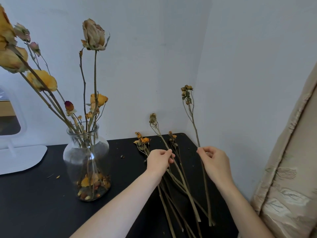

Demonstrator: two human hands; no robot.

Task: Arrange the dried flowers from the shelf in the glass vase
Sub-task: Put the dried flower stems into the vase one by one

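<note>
Left hand (160,160) pinching stem (178,170) | right hand (214,162) pinching sprig (192,115) — glass vase (87,162) blooms cut off at left

You face a corner of plain pale walls (154,48). Black tabletop (34,203) below. White-framed mirror (20,134) left, beige patterned curtain (288,169) right.

Glass vase (86,162) left on shelf (34,203); loose stems (178,189) right; mirror (10,117) behind-left.
</note>
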